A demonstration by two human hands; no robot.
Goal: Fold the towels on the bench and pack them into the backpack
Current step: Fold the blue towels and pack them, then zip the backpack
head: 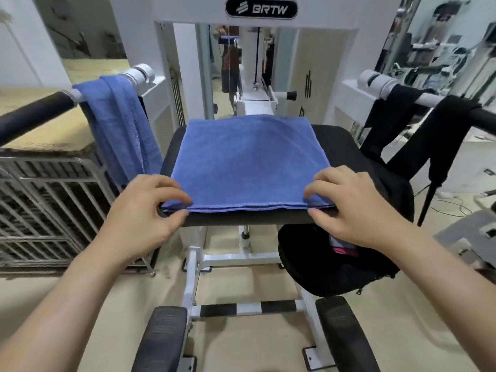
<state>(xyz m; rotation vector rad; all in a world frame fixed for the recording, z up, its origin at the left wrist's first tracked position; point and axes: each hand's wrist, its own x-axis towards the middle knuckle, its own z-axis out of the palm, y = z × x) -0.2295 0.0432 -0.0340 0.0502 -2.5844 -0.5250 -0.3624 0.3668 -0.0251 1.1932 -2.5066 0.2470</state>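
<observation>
A blue towel [249, 159] lies folded in two layers on the black bench pad [341, 146]. My left hand [145, 208] pinches its near left corner between thumb and fingers. The near right corner is pinched the same way by my right hand [349, 205]. A second blue towel [118, 124] hangs over the left bar of the machine. The black backpack [330, 267] hangs open below the bench's right side, with something pink showing inside.
The white machine frame [261, 9] stands behind the bench. A metal cage cart [48, 200] stands to the left. Black straps [418, 130] drape over the right bar. Black foot pads [161, 342] and the white bench legs are below me on the beige floor.
</observation>
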